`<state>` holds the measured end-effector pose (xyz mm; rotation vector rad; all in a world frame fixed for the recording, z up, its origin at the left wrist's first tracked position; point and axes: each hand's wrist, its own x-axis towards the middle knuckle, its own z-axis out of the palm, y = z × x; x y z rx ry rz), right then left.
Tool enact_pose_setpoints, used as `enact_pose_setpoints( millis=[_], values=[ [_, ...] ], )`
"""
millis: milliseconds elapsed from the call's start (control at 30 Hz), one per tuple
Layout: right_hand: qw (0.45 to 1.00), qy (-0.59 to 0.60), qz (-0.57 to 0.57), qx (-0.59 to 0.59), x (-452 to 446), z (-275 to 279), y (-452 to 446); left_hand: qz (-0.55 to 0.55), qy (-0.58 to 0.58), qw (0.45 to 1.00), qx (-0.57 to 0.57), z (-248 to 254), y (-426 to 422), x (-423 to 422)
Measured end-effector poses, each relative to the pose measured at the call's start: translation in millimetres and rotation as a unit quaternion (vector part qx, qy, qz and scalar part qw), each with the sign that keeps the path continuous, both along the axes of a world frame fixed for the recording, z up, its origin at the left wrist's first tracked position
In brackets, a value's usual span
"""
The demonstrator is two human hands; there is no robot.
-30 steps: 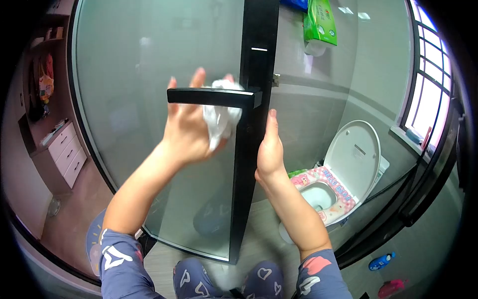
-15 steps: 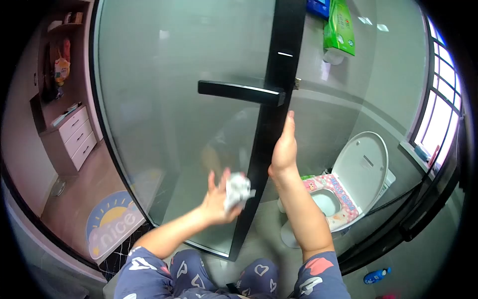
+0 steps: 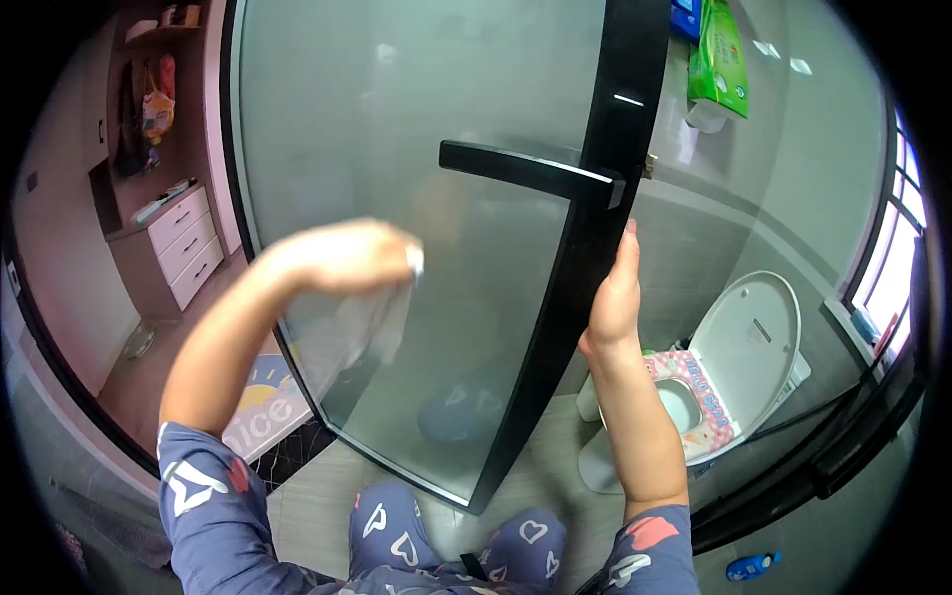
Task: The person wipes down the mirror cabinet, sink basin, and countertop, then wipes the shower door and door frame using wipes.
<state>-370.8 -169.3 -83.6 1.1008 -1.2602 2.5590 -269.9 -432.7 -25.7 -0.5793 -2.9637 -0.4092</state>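
A frosted glass door (image 3: 496, 327) with a black frame stands ajar before me. My left hand (image 3: 357, 256), blurred by motion, is closed on a crumpled white cloth (image 3: 415, 260) in front of the glass, left of the black door handle (image 3: 526, 171). A pale smear below that hand may be cloth or a reflection. My right hand (image 3: 617, 297) lies with its palm against the door's black edge, below the handle. One digit stretches straight up along the edge; the other fingers are mostly hidden.
Right of the door is a toilet (image 3: 764, 337) with its lid up and a pink patterned seat cover (image 3: 709, 426). A green tissue pack (image 3: 719, 59) hangs on the wall. A blue bottle (image 3: 754, 566) lies at lower right. A mat (image 3: 268, 402) and drawers (image 3: 188, 248) are left.
My left hand has moved up and to the left across the glass with the cloth. My right hand stays against the door edge. The whole view has shifted, placing the door further right.
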Motion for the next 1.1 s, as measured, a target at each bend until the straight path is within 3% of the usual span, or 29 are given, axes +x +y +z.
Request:
enact_pose_setpoints(
  millis=[33,67,100,133,200,233,333,400,433,533,633,667,700,800,867,933,1000,1033,1100],
  values=[
    [1.0,0.013,0.016,0.001,-1,-1,2,0.059,0.101,0.987,0.115,17,1,5],
    [0.999,0.025,0.032,0.002,-1,-2,5,0.012,0.291,0.948,0.132,31,-3,1],
    [1.0,0.003,0.018,-0.014,3,1,3,0.023,0.476,0.879,0.033,54,-13,-6],
    [1.0,-0.009,0.01,-0.021,4,1,1,0.031,0.637,0.768,-0.068,76,-23,-13],
    [1.0,-0.015,-0.007,-0.024,6,0,-2,0.129,0.678,0.713,0.119,102,-16,-23],
    [1.0,-0.009,-0.017,-0.018,6,-1,-3,-0.056,0.507,0.82,0.259,108,-23,-4],
    [0.999,-0.017,-0.035,-0.006,-4,-10,-4,0.118,0.726,0.612,0.291,84,16,-75],
    [0.998,-0.029,-0.057,-0.017,-3,-7,-7,0.108,0.682,0.656,0.305,43,40,-76],
    [0.997,-0.034,-0.064,-0.025,-3,-7,-8,0.018,0.681,0.659,0.317,12,46,-86],
    [0.999,-0.019,-0.044,-0.01,-8,-9,-3,-0.033,0.696,0.711,0.098,-90,63,-73],
    [0.996,-0.025,-0.086,0.009,-19,-10,-3,-0.047,0.676,0.734,0.047,-88,52,-66],
    [0.994,-0.029,-0.104,0.013,-22,-10,-2,-0.034,0.704,0.709,0.032,-74,43,-81],
    [0.995,-0.025,-0.093,0.023,-24,-9,0,-0.016,0.74,0.67,0.062,-47,37,-88],
    [0.995,-0.017,-0.09,0.026,-32,-11,-2,0.142,0.756,0.623,0.14,37,8,-96],
    [0.994,-0.011,-0.104,0.021,-40,-9,-4,0.195,0.697,0.641,0.255,62,18,-95],
    [0.995,-0.028,-0.092,0.012,-38,-8,-4,0.122,0.714,0.622,0.297,44,36,-107],
    [0.996,-0.032,-0.077,-0.021,-34,-6,-7,0.157,0.777,0.6,0.103,-1,69,-119],
    [0.996,-0.035,-0.071,-0.034,-32,-5,-9,0.124,0.732,0.656,0.138,-20,82,-119],
    [0.994,-0.051,-0.084,-0.045,-26,0,-12,0.07,0.699,0.7,0.13,-45,95,-110]
  ],
)
